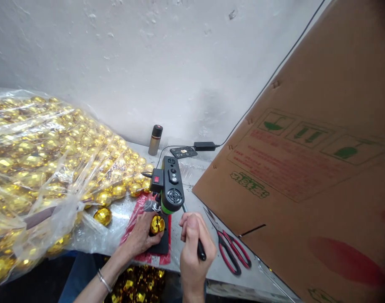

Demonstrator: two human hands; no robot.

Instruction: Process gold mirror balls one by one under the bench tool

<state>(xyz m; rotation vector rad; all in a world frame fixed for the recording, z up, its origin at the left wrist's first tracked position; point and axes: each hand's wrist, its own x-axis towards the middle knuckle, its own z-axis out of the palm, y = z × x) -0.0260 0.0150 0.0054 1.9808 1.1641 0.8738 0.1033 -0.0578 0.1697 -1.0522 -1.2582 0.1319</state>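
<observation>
A small black and green bench drill press (172, 185) stands on the table over a sheet of red plastic (131, 231). My left hand (142, 235) is closed around a shiny gold faceted ball (157, 225), which sits on the machine's black base just in front of the chuck. A dark slot or cut shows on the ball's upper face. My right hand (194, 244) is wrapped round the black-ended lever handle (201, 250) at the machine's right side.
A clear plastic bag (62, 168) full of gold balls covers the left side. One loose ball (103, 216) lies beside it. Scissors (232, 248) lie right of my right hand, against a large cardboard box (306, 168). A bottle (155, 140), phone (183, 151) and power adapter (205, 146) are behind.
</observation>
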